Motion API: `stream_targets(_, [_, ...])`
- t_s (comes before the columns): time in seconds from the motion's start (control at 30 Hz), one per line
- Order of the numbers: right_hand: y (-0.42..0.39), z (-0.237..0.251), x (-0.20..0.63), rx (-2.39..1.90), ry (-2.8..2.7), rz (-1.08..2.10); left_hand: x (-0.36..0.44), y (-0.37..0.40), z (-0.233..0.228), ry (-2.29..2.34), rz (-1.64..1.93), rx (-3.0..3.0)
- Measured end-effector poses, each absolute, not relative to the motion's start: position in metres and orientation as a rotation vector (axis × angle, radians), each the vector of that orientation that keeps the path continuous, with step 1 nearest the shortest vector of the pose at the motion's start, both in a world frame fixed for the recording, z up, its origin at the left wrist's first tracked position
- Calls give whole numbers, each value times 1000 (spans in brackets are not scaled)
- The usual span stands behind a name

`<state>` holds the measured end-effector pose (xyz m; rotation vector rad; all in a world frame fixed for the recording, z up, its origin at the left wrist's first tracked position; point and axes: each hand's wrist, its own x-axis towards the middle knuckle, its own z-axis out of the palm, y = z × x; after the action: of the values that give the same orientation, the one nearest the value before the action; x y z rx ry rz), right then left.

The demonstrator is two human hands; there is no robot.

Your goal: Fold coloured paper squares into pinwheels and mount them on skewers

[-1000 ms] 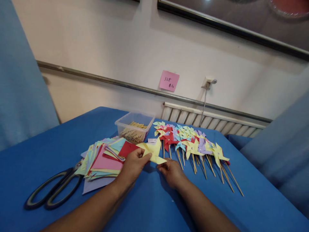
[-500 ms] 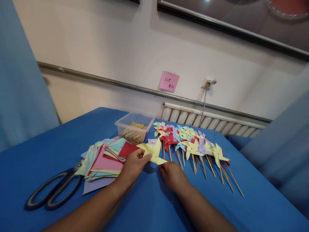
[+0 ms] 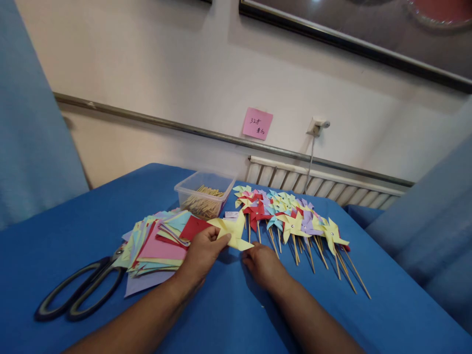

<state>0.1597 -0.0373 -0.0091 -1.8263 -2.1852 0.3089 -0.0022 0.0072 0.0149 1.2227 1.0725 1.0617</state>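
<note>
Your left hand [image 3: 201,251] has the yellow paper pinwheel head [image 3: 231,231] pinched at its near-left edge, thumb on top and fingers under, so the folded vanes stay gathered instead of springing flat. Your right hand [image 3: 262,263] sits just right of that pinwheel, fingertips closed on its lower right tip, steadying the far corner while the left does the holding. The pinwheel head itself hangs just above the blue tablecloth [image 3: 73,226], with no stick on it that I can see. Left of the pinwheel, touching your left knuckles, lies the fanned stack of coloured paper squares [image 3: 158,243], a red sheet on top nearest your thumb, spread so single sheets lift off easily. Further left of the pinwheel, past that stack, the big black-handled scissors [image 3: 79,290] lie flat with their blades tucked under the paper's edge. Behind the pinwheel stands the clear plastic tub [image 3: 204,194] of wooden sticks, open-topped and within easy reach. To the right of the pinwheel the finished pinwheels [image 3: 295,221] lie in an overlapping row, heads away from you, sticks pointing back toward you. On the wall beyond the pinwheel, a pink sticky note [image 3: 257,123].
</note>
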Motion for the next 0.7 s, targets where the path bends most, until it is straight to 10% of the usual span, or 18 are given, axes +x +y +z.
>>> stream_targets(0.7, [-47,-4,153,-1703,-2266,207,-2,6,16,1064,1073,1243])
